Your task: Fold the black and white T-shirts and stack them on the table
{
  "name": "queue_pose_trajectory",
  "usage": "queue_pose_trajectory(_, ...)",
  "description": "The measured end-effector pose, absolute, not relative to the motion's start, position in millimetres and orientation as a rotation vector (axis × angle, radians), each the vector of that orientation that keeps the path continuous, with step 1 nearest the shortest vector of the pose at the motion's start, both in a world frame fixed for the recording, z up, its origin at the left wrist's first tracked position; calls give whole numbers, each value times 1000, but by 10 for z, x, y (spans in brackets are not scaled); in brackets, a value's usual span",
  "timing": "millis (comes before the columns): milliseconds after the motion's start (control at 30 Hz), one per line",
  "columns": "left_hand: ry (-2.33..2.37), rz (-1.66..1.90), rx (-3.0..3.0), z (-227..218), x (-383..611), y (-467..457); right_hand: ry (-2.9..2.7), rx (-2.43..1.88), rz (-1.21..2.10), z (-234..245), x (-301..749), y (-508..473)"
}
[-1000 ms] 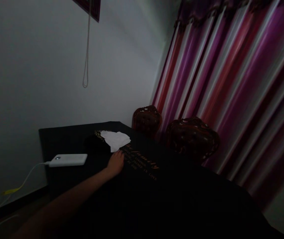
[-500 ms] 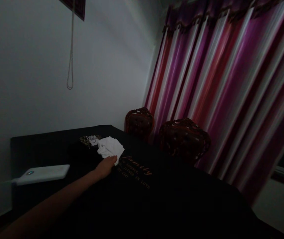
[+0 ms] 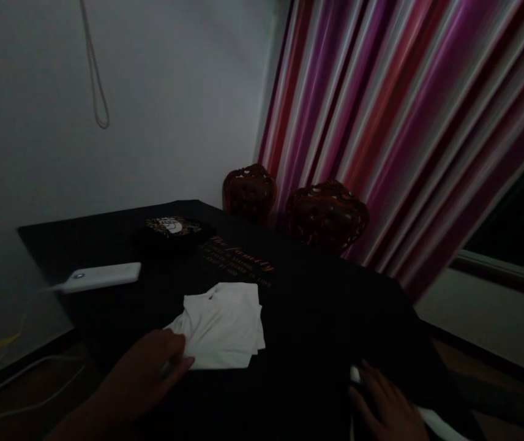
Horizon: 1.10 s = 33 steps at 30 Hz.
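A white cloth, folded in layers with a crumpled left end, lies over the black tabletop. My left hand pinches its near left corner between thumb and fingers. At the lower right, my right hand is close to the table, its thumb and fingers around a small white piece whose kind I cannot make out. A white strip shows on the other side of that hand. Dim light hides whether the strip and the piece belong together.
A white power bank-like device with a cable lies at the table's left. Behind the cloth is a dark patterned item with a white emblem. Two carved chairs stand at the far edge, before striped curtains. White cables hang at left.
My left hand has drawn the white cloth nearer, away from the patterned item, and it lies more spread out. My right hand has come into view. The view has tilted down.
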State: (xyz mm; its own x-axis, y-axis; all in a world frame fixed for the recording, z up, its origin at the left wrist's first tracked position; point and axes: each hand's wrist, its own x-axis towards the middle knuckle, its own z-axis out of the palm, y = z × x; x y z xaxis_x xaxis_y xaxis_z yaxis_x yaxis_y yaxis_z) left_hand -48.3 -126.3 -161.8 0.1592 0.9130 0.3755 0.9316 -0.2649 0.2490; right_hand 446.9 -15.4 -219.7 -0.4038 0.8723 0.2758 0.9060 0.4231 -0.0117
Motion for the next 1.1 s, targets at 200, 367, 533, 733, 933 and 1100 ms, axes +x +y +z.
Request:
queue_pose_trajectory(200, -1923, -753, -2425, -1398, 319, -1182, -2477, -1636, -325, -2174, 4342, -264)
queue_pose_trajectory(367, -2206, -636, -2325, -1516, 738, -906, -2356, -1776, -463, -1855, 4095, -354)
queue_pose_trajectory(533, -2357, -788, -2294, -1610, 505, -895, -2464, -1422, -216, -1417, 3506, -553)
queue_pose_trajectory(733, -2492, -1037, -2203, -1695, 367, -1153, -2517, -1390, 308, -1406, 2489, -563)
queue_pose_trajectory(933, -2490, -1434, -2138, -1733, 243, -1259, -2341, -1526, 629, -1577, 2029, -245)
queue_pose_trajectory(1100, -2463, -1863, -1739, -1370, -346, -1314, -2131, -1387, 744, -1324, 2274, -45)
